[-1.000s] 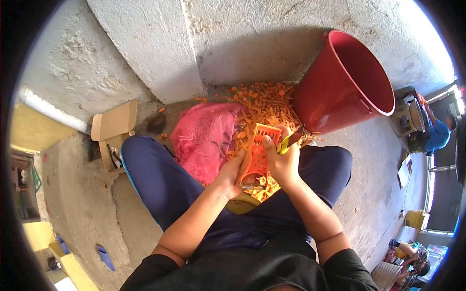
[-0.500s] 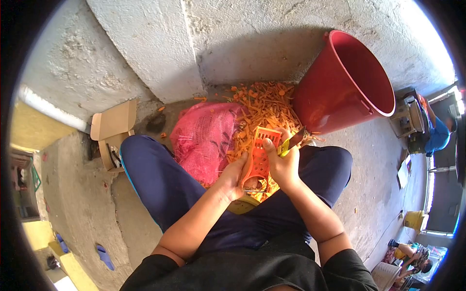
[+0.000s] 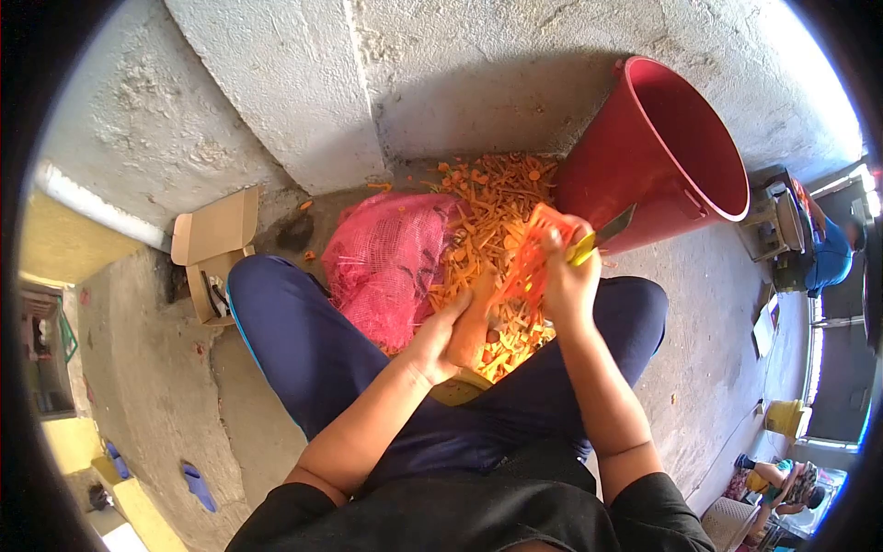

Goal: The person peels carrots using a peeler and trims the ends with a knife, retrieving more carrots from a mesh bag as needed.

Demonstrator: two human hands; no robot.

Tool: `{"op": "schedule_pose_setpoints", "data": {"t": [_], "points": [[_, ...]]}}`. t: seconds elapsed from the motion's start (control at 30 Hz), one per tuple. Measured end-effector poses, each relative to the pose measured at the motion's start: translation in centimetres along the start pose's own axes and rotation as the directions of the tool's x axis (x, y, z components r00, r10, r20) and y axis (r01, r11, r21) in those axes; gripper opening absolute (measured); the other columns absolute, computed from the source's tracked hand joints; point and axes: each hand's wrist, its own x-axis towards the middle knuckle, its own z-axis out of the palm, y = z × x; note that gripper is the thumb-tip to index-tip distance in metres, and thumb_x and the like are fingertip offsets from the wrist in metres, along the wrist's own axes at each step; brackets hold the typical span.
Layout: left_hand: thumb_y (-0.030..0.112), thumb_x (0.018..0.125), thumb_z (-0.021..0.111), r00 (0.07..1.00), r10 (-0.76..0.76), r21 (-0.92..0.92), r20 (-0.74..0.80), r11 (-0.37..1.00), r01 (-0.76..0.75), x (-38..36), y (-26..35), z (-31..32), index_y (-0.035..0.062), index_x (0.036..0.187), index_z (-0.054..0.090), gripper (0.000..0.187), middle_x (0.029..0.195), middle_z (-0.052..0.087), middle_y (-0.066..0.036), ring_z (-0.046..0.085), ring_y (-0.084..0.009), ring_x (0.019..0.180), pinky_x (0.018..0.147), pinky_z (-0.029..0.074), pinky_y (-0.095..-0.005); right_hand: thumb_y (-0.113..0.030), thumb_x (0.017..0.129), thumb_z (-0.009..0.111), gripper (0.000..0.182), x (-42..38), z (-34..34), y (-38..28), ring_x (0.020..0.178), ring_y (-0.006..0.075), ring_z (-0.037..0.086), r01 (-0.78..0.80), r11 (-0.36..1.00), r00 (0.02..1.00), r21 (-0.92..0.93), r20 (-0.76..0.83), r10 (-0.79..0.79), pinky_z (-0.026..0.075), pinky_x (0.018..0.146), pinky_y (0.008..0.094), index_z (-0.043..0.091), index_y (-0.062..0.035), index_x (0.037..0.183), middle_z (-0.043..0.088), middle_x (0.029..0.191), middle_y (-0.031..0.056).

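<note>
My left hand (image 3: 434, 340) is closed around a thick peeled-looking carrot (image 3: 472, 329), which points up and away from me between my knees. My right hand (image 3: 572, 287) grips an orange plastic grater (image 3: 532, 250) with holes in it, slightly blurred and now apart from the carrot. In that same hand is a knife (image 3: 614, 224) with a yellow handle, its blade sticking out to the right. Below my hands, carrot pieces (image 3: 515, 354) lie in a yellow container (image 3: 452, 393), mostly hidden. Orange peelings (image 3: 501, 189) are heaped on the floor beyond.
A pink mesh sack (image 3: 386, 267) lies left of the peelings. On the right stands a tall red bucket (image 3: 607, 175), near the wall. An open cardboard box (image 3: 213, 230) sits at left. Two people are farther off at right, near a yellow bucket (image 3: 787, 418).
My right hand has moved up and right with the grater and knife, tilting the grater away. The carrot, earlier mostly hidden behind the grater, now shows in my left hand.
</note>
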Motion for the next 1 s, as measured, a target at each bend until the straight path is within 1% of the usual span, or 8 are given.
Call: {"op": "schedule_pose_setpoints", "data": {"t": [0.07,0.43,0.5,0.67,0.77,0.87,0.97,1.0], "points": [[0.036,0.088,0.034,0.995,0.044,0.002,-0.085,0.999,-0.044,0.2,-0.1,1.3,0.0071,0.107,0.047,0.036,0.096,0.058,-0.010,0.058,-0.0206,0.083,0.063,0.050,-0.0340,-0.013,0.083,0.052,0.020,-2.3,0.6,-3.3,0.064,0.0070,0.051,-0.162,0.978,0.975,0.134,0.173,0.137,0.043,0.057,0.0207,0.045,-0.0015,0.098,0.055,0.079,0.0031],[0.036,0.090,0.028,0.982,0.117,0.208,-0.151,0.975,-0.085,0.4,-0.3,1.5,0.0054,0.106,0.046,0.039,0.087,0.057,-0.008,0.058,-0.0158,0.071,0.061,0.049,-0.0289,-0.013,0.078,0.057,0.020,-3.5,1.4,-2.8,0.067,0.0241,0.059,0.055,0.984,0.984,-0.171,0.177,-0.024,0.045,0.062,0.0316,0.048,-0.0007,0.091,0.058,0.073,0.0140],[0.037,0.090,0.029,0.992,0.051,0.233,-0.113,0.972,-0.024,-0.4,-0.2,2.0,0.0052,0.106,0.045,0.039,0.085,0.056,-0.009,0.057,-0.0176,0.069,0.055,0.050,-0.0298,-0.014,0.079,0.056,0.017,-0.7,0.9,-0.8,0.066,0.0233,0.055,0.155,0.970,0.987,-0.188,-0.003,-0.158,0.043,0.064,0.0311,0.049,-0.0016,0.089,0.056,0.073,0.0145],[0.039,0.089,0.032,0.990,0.078,0.243,-0.115,0.969,-0.048,-1.4,-1.3,2.8,0.0046,0.104,0.044,0.039,0.076,0.053,-0.008,0.054,-0.0180,0.062,0.050,0.049,-0.0311,-0.015,0.081,0.055,0.019,4.4,-1.6,1.4,0.065,0.0152,0.050,-0.026,0.960,0.964,-0.278,-0.263,-0.050,0.042,0.064,0.0278,0.048,-0.0009,0.092,0.054,0.074,0.0091],[0.038,0.088,0.035,0.980,0.047,0.203,-0.194,0.979,-0.007,-0.7,-0.7,2.4,0.0040,0.105,0.044,0.040,0.081,0.053,-0.008,0.055,-0.0177,0.069,0.052,0.050,-0.0316,-0.016,0.081,0.056,0.020,2.3,-1.2,0.3,0.068,0.0141,0.049,-0.112,0.989,0.982,0.097,-0.139,0.125,0.041,0.065,0.0271,0.048,-0.0010,0.092,0.053,0.075,0.0074],[0.039,0.088,0.034,0.987,0.050,0.137,-0.150,0.990,-0.030,0.3,-0.3,0.5,0.0047,0.108,0.044,0.041,0.091,0.055,-0.009,0.056,-0.0181,0.078,0.055,0.051,-0.0321,-0.011,0.082,0.053,0.016,-0.6,-0.1,-0.3,0.063,0.0066,0.050,0.001,0.998,1.000,-0.070,0.007,-0.001,0.041,0.054,0.0194,0.048,-0.0014,0.094,0.054,0.076,0.0025],[0.039,0.089,0.030,0.958,0.074,0.132,-0.279,0.991,-0.038,0.0,0.1,2.7,0.0060,0.111,0.044,0.042,0.099,0.055,-0.009,0.057,-0.0195,0.084,0.059,0.051,-0.0318,-0.013,0.083,0.053,0.021,-3.3,0.9,-3.4,0.067,0.0076,0.051,-0.209,0.965,0.957,0.159,0.238,0.168,0.043,0.060,0.0207,0.044,-0.0001,0.097,0.054,0.078,0.0035],[0.039,0.089,0.029,0.964,0.081,0.127,-0.252,0.991,-0.050,0.2,0.0,2.1,0.0061,0.111,0.044,0.042,0.099,0.056,-0.009,0.057,-0.0198,0.084,0.060,0.051,-0.0318,-0.015,0.082,0.054,0.025,-3.4,1.4,-2.6,0.069,0.0094,0.052,-0.027,0.999,0.975,-0.039,0.218,0.035,0.043,0.062,0.0225,0.043,0.0010,0.099,0.054,0.080,0.0053]]}}
